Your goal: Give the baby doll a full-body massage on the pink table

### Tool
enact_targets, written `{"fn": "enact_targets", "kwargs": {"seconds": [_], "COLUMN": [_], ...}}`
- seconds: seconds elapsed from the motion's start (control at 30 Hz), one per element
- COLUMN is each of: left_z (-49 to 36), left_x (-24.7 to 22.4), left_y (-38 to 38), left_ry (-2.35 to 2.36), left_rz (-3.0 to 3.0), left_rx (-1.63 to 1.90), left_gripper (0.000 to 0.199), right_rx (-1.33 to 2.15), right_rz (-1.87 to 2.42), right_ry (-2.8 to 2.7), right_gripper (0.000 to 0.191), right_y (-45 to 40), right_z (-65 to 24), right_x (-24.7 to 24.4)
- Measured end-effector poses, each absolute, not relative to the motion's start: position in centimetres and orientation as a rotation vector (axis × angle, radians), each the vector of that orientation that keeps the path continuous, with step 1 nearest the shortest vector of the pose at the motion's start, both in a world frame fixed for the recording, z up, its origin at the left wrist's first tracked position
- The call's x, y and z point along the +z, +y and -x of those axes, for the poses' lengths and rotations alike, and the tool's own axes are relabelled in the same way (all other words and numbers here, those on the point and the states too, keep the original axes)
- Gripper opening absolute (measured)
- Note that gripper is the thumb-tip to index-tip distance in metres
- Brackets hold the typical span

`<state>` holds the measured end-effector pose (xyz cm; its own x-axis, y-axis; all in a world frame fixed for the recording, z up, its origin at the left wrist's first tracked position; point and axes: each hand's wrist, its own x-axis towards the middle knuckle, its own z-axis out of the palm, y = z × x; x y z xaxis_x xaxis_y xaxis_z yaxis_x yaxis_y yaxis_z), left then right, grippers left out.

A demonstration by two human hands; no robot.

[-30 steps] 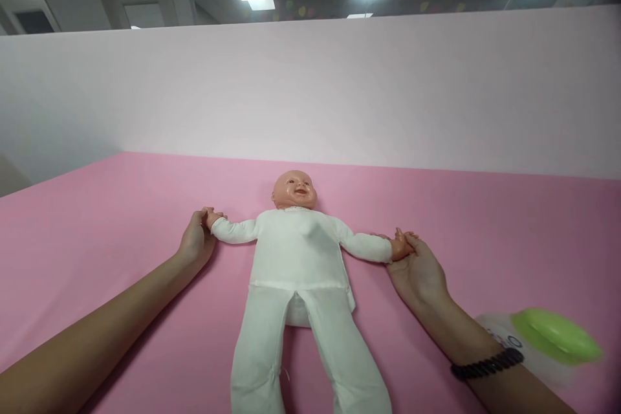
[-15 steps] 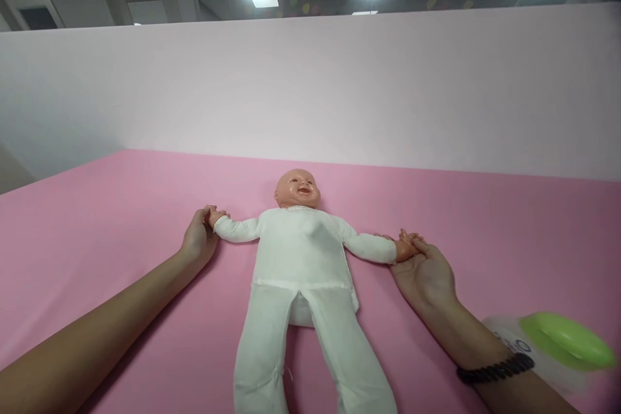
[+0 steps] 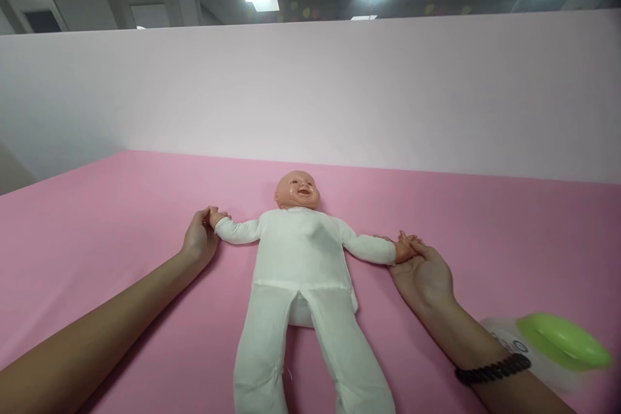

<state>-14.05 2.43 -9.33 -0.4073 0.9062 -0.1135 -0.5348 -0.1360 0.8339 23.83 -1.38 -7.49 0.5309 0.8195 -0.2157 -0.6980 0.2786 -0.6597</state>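
A baby doll (image 3: 303, 249) in white cloth lies on its back on the pink surface (image 3: 145, 207), head toward the far wall and both arms stretched sideways. At the left, my left hand (image 3: 200, 239) is closed around the doll's small plastic hand. On the other side, my right hand (image 3: 427, 275) lies palm up beneath the doll's other hand, thumb pressed over it. The doll's feet fall outside the lower edge of the view.
To the right, partly behind my right forearm, sits a clear container with a green lid (image 3: 565, 339). A white wall panel (image 3: 310, 90) runs along the far side of the pink surface. Doors and ceiling lights show beyond it.
Both hands keep their hold on the doll's hands, and the doll lies as before. Only the camera view has shifted very slightly.
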Motion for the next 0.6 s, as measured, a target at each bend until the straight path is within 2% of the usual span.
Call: {"fn": "enact_targets", "kwargs": {"seconds": [0.3,0.6], "left_z": [13.9,13.2], "left_x": [-9.3,-9.2], "left_y": [2.6,2.7], "left_ry": [1.062,1.029], "left_rz": [-0.549,-0.671], "left_rx": [1.717,1.744], "left_gripper": [0.008,0.004], "right_rx": [1.039,1.121], "right_rz": [0.87,0.732], "right_ry": [-0.125,-0.251], "right_gripper": [0.025,0.023], "right_y": [-1.0,-0.7], "right_z": [-23.7,-23.9], "right_x": [-7.3,-8.4]}}
